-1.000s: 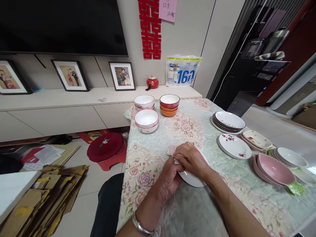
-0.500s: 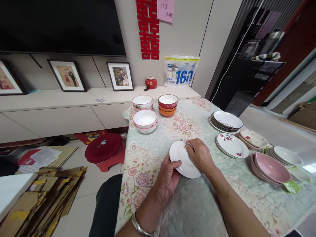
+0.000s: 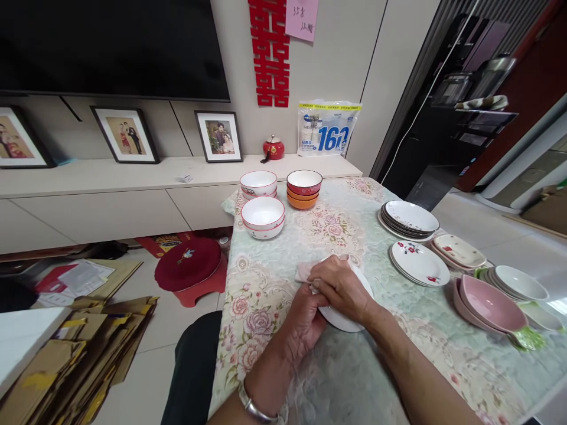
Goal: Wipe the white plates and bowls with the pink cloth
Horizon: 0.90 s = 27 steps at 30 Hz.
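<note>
A small white plate (image 3: 343, 319) is held just over the near part of the table, partly covered by my hands. My left hand (image 3: 305, 321) grips its left rim, thumb on top and fingers beneath. My right hand (image 3: 341, 289) lies across the plate's upper left, closed on a pale pink cloth (image 3: 303, 272) that sticks out past the rim. Beyond the plate are white bowls with red rims (image 3: 263, 215) and a stack of red and orange bowls (image 3: 303, 189).
To the right stand floral plates (image 3: 419, 264), a stack of larger plates (image 3: 410, 218), pink leaf-shaped bowls (image 3: 491, 304) and small white bowls (image 3: 520, 283). A flowered tablecloth (image 3: 252, 330) covers the table. A red stool (image 3: 190, 271) is at the left.
My right hand and the cloth have moved left across the plate to its left rim, close to my left thumb. The plate has turned or shifted slightly right.
</note>
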{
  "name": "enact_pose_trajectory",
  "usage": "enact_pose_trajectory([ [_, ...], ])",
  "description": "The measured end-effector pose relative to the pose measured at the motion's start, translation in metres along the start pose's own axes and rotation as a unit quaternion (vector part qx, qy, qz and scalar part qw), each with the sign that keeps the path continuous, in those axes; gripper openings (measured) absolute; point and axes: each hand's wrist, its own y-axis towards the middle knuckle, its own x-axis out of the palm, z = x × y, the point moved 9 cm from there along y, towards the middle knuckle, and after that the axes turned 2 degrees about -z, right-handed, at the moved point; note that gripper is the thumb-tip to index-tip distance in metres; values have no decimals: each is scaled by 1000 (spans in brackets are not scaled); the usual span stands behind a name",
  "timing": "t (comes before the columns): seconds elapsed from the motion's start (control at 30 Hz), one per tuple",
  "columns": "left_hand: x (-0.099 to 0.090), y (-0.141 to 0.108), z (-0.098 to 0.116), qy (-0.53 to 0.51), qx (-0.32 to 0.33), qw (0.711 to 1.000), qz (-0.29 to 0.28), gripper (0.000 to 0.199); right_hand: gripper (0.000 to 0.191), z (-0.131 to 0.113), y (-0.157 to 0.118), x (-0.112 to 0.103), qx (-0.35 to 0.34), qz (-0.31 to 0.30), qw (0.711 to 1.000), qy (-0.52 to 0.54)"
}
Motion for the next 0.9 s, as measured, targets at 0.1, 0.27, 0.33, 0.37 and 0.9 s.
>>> enact_pose_trajectory([
  [0.1, 1, 0, 0, 9, 4, 1000, 3, 38, 23, -2, 1, 3, -3, -7, 1000, -9],
  [0.27, 2, -4, -5, 22, -27, 999, -11, 63, 24, 50, -8, -15, 125, 72, 988, -47],
  [0.33, 2, -5, -6, 27, -37, 999, -13, 66, 26, 72, -15, -20, 186, 82, 977, -57],
  [0.37, 1, -5, -6, 28, -40, 999, -10, 66, 27, 79, -18, -21, 210, 84, 972, -62],
  [0.9, -4, -2, -5, 44, -24, 999, 5, 43, 23, 37, -6, -10, 103, 25, 994, -32],
])
